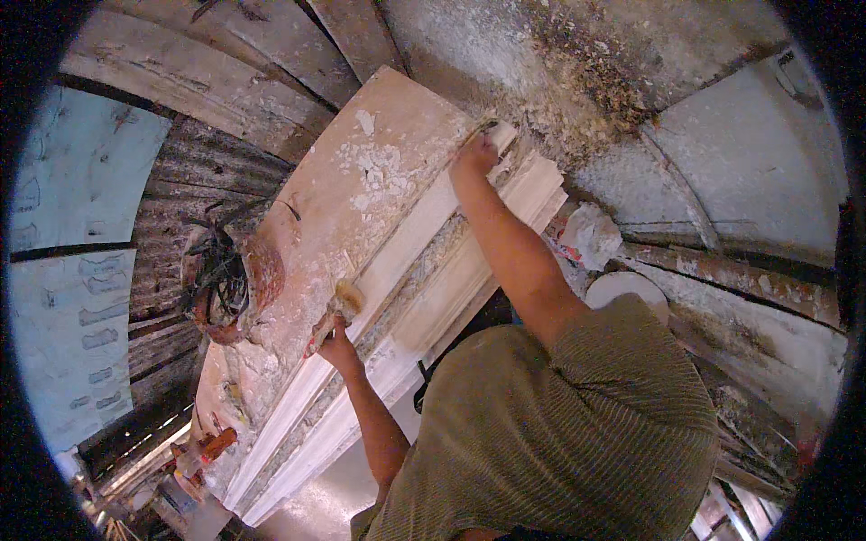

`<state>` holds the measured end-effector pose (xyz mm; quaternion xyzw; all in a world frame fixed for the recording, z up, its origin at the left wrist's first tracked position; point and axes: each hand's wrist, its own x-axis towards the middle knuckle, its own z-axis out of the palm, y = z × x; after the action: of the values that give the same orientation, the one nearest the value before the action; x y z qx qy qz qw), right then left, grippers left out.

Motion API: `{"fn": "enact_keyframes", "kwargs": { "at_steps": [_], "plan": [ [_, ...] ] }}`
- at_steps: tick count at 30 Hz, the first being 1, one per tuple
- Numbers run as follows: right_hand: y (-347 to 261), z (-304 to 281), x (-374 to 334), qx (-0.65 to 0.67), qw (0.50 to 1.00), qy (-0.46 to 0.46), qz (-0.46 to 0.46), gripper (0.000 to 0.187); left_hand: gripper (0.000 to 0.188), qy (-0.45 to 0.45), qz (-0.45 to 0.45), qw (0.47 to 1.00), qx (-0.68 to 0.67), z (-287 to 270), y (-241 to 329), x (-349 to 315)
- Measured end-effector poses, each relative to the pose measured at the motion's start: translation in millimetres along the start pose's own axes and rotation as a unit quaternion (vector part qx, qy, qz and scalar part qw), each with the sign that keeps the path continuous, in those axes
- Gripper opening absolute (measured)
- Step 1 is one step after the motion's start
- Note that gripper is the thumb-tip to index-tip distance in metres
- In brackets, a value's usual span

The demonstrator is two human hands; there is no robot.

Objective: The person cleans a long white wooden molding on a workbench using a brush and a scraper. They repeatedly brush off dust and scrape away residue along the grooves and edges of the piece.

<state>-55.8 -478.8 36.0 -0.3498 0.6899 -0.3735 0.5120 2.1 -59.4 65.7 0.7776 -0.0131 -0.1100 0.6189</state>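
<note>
Long pale moulded strips (417, 225) lie side by side and slanting along the workbench, with white crumbly residue in the grooves between them. My left hand (334, 347) is closed round the handle of a brush (349, 296), whose pale bristles are over the edge of the nearest strip on the left. Up at the far end of the strips, my right hand (474, 157) has its fingers curled down at the strip's edge. What those fingers hold, if anything, is too small to make out.
White flakes dot the workbench (307, 194). A round container (266, 284) of dark fibrous strands stands at its left. An orange-handled tool (218, 444) lies lower left. Blue sheets with drawings (81, 307) hang at left. A white plastic bag (591, 236) sits right of the strips.
</note>
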Motion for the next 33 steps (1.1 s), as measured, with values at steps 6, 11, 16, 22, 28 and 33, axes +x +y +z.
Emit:
{"fn": "enact_keyframes", "kwargs": {
  "at_steps": [6,11,16,22,28,33],
  "plan": [
    [35.5,24.1,93.1,-0.736,0.64,-0.093,-0.201,0.029,0.022,-0.048,-0.004,0.998,0.033,54.2,15.7,5.7],
    [-62.0,-2.3,43.3,-0.684,0.684,-0.155,-0.202,0.032,0.02,-0.025,0.047,0.996,0.069,32.2,5.8,-8.6],
    [3.4,-45.5,123.9,-0.329,0.889,-0.259,-0.184,0.027,0.018,-0.004,0.068,0.995,0.075,32.8,7.9,-17.9],
    [-50.2,-107.0,118.4,-0.509,0.409,-0.394,-0.646,0.028,0.018,0.054,0.02,0.998,0.04,34.2,5.6,-38.1],
    [-125.1,-66.0,238.8,-0.347,0.435,-0.66,-0.504,0.028,0.02,0.112,-0.038,0.992,-0.047,36.5,-2.8,-55.2],
    [-130.9,-37.8,171.7,-0.416,0.169,-0.574,-0.684,0.028,0.024,0.164,-0.058,0.983,-0.062,40.1,-8.2,-72.8]
  ]
}}
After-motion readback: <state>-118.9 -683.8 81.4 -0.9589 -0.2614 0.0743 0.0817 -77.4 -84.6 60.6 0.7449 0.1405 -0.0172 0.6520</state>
